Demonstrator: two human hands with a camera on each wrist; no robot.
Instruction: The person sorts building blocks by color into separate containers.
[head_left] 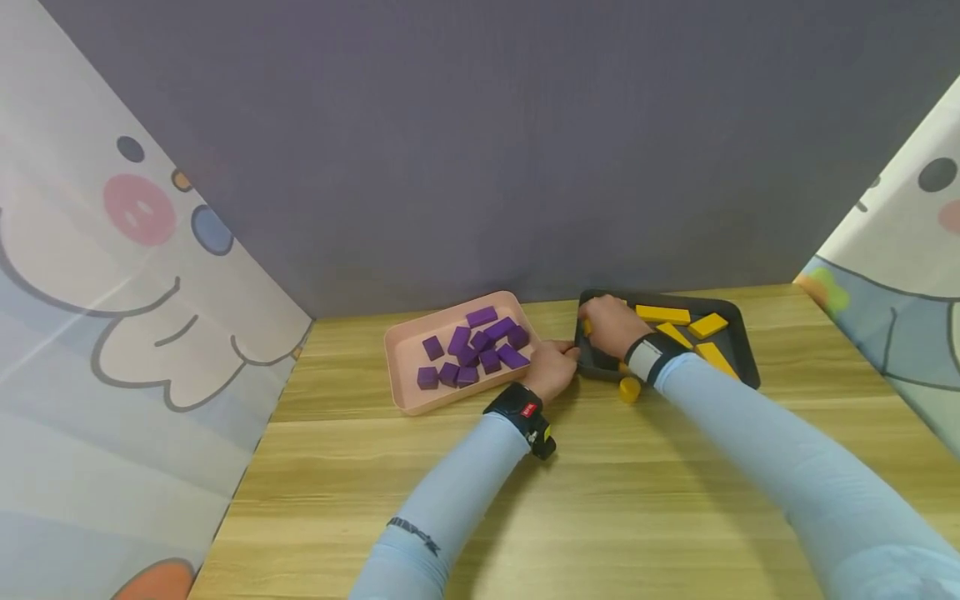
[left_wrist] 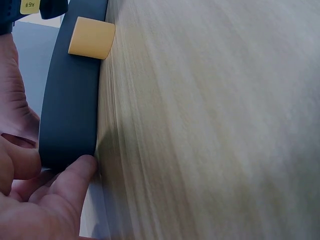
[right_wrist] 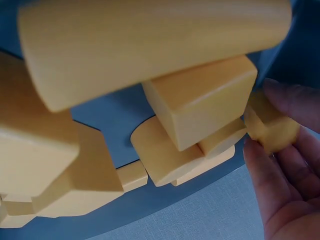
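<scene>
At the left corner of a black tray (head_left: 746,358), my left hand (head_left: 551,371) grips the tray's end; the left wrist view shows thumb and fingers against the dark wall (left_wrist: 70,110). My right hand (head_left: 613,325) is inside the tray's left part. Between its thumb and fingers it pinches a small yellow block (right_wrist: 272,125). Other yellow blocks (right_wrist: 200,100), some long, some rounded, lie in the tray beside that hand. Outside the tray's front wall, a yellow cylinder (head_left: 629,389) rests on the table. The right forearm and hand cover part of the tray.
Left of the black tray stands a pink tray (head_left: 405,392) with several purple blocks (head_left: 459,340), close to my left hand. A grey panel (head_left: 525,150) rises behind both trays. Printed cartoon panels (head_left: 135,350) flank the wooden table (head_left: 585,517).
</scene>
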